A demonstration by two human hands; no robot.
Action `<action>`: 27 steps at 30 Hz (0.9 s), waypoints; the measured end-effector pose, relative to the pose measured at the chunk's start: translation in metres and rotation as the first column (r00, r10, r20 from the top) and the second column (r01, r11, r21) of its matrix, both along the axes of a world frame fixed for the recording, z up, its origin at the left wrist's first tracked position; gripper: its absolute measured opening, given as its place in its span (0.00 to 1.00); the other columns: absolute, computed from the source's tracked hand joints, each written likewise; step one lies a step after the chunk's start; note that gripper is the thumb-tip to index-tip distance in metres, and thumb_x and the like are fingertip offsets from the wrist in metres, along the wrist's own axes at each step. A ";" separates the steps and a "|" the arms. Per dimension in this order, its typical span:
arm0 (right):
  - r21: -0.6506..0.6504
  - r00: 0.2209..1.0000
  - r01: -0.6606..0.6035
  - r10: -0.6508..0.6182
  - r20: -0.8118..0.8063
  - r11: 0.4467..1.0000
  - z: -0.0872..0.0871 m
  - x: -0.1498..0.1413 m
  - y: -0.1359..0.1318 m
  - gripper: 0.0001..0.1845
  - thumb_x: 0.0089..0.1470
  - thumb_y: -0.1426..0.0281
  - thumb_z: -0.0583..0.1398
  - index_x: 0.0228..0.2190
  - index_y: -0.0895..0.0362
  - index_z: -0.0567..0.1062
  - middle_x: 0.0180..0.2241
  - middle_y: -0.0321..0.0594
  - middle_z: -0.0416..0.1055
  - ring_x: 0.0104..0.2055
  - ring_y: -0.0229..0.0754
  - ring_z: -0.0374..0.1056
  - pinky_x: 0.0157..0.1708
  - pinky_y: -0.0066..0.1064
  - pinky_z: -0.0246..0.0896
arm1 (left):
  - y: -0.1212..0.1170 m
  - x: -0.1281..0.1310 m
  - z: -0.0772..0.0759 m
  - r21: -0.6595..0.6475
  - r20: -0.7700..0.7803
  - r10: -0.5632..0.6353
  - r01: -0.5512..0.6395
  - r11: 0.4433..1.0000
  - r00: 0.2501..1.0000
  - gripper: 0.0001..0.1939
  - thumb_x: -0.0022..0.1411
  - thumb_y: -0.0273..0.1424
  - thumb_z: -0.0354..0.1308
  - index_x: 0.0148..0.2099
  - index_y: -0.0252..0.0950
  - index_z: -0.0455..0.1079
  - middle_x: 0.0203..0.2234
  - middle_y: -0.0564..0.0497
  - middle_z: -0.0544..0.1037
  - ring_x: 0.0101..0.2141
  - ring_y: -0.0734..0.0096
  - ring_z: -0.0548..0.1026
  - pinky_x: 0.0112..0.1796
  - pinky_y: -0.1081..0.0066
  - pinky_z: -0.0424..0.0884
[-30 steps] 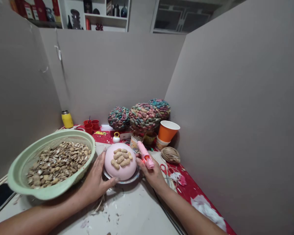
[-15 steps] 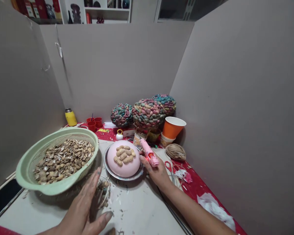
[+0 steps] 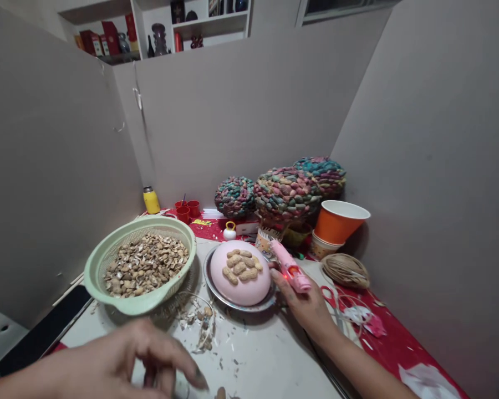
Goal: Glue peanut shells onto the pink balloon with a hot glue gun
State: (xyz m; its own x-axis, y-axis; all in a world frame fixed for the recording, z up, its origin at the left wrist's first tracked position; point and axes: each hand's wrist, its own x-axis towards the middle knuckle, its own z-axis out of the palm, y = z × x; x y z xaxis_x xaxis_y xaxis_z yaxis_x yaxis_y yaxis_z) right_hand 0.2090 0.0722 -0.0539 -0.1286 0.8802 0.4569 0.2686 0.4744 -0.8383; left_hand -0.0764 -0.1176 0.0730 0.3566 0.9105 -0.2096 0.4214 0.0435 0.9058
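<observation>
My right hand [image 3: 310, 310] is wrapped round a pink hot glue gun [image 3: 289, 267], a red light glowing near its grip. Its nozzle points up and away, right of a pink dome [image 3: 220, 277] resting in a metal bowl [image 3: 210, 288]. Several whole peanuts [image 3: 240, 265] cover the top of the dome. Low in the view, my left hand [image 3: 137, 354] hovers over the table with bent, spread fingers, none showing a grip on anything. Just beyond its fingertip, at the bottom edge, lies a small brown piece [image 3: 220, 392], perhaps a peanut, partly cut off.
A green colander [image 3: 95, 277] full of shells stands left. Behind are colourful peanut-covered balls [image 3: 286, 191], an orange paper cup [image 3: 340, 224], red cups [image 3: 183, 213] and a yellow bottle [image 3: 151, 200]. Twine [image 3: 345, 270] and red scissors [image 3: 328, 295] lie right. Shell scraps [image 3: 205, 321] litter the table.
My left hand has dropped lower and curled its fingers from a flat, stretched pose. The view has swung left, so things appear further right. My right hand still holds the glue gun beside the dome.
</observation>
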 end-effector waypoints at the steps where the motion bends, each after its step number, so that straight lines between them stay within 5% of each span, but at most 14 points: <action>1: -0.001 1.000 0.004 -0.004 0.003 1.000 0.000 0.000 0.000 0.23 0.57 0.50 0.60 0.41 0.56 0.78 0.40 0.48 0.79 0.44 0.53 0.75 0.47 0.41 0.71 | 0.005 -0.009 0.011 0.024 0.014 0.065 -0.065 0.998 0.998 0.12 0.54 0.40 0.66 0.42 0.50 0.82 0.21 0.53 0.76 0.20 0.72 0.71 0.22 0.72 0.71; 4: 0.003 1.000 0.016 -0.016 -0.005 1.000 0.001 0.000 0.000 0.22 0.55 0.50 0.61 0.39 0.55 0.78 0.39 0.47 0.80 0.42 0.53 0.76 0.46 0.40 0.72 | 0.035 -0.041 0.036 0.199 0.117 0.333 -0.351 0.915 0.936 0.10 0.54 0.39 0.65 0.39 0.44 0.81 0.16 0.55 0.70 0.16 0.75 0.64 0.17 0.74 0.64; 7: 0.010 1.000 0.025 -0.024 -0.010 1.000 0.003 -0.001 0.000 0.21 0.53 0.50 0.63 0.37 0.55 0.78 0.37 0.46 0.80 0.42 0.53 0.76 0.45 0.38 0.73 | 0.078 -0.078 0.045 0.410 0.099 0.442 -0.441 0.798 0.892 0.18 0.51 0.36 0.66 0.47 0.42 0.78 0.26 0.52 0.77 0.23 0.71 0.71 0.22 0.73 0.69; 10: 0.006 1.000 0.019 -0.019 -0.002 1.000 0.006 -0.001 0.000 0.20 0.52 0.51 0.63 0.36 0.54 0.78 0.36 0.45 0.80 0.42 0.54 0.77 0.45 0.38 0.73 | 0.120 -0.112 0.038 0.379 -0.270 0.499 -0.386 0.841 0.824 0.26 0.48 0.36 0.60 0.51 0.39 0.76 0.41 0.44 0.81 0.36 0.60 0.79 0.34 0.66 0.75; 14: -0.009 1.000 0.014 -0.014 0.007 1.000 0.006 0.000 0.000 0.19 0.52 0.50 0.62 0.32 0.53 0.78 0.36 0.45 0.80 0.44 0.55 0.77 0.46 0.39 0.73 | 0.158 -0.137 0.012 0.320 -0.451 0.524 -0.418 0.850 0.722 0.16 0.37 0.27 0.60 0.34 0.38 0.79 0.26 0.47 0.82 0.34 0.54 0.79 0.39 0.60 0.74; 18: -0.027 0.999 0.026 -0.025 0.036 0.999 0.000 0.002 0.003 0.19 0.52 0.49 0.62 0.33 0.51 0.78 0.38 0.46 0.80 0.44 0.56 0.77 0.45 0.42 0.73 | 0.170 -0.132 -0.001 0.230 -0.446 0.441 -0.377 0.897 0.779 0.15 0.39 0.27 0.61 0.34 0.40 0.79 0.31 0.47 0.83 0.38 0.54 0.79 0.39 0.62 0.74; 23: -0.012 0.998 0.034 -0.034 0.049 0.999 0.001 0.003 0.003 0.22 0.52 0.48 0.61 0.38 0.51 0.79 0.37 0.45 0.81 0.41 0.55 0.78 0.43 0.40 0.74 | 0.165 -0.115 0.015 0.103 -0.309 0.324 -0.307 0.946 0.894 0.19 0.49 0.36 0.62 0.45 0.39 0.79 0.37 0.44 0.83 0.34 0.60 0.80 0.29 0.67 0.74; 27: 0.013 0.996 0.050 -0.051 0.071 0.999 0.007 0.003 0.000 0.22 0.53 0.48 0.61 0.37 0.51 0.80 0.33 0.44 0.81 0.39 0.54 0.78 0.40 0.37 0.75 | 0.165 -0.122 0.027 0.186 -0.205 0.389 -0.354 0.917 0.898 0.25 0.50 0.36 0.63 0.52 0.37 0.76 0.35 0.45 0.82 0.25 0.68 0.74 0.25 0.69 0.69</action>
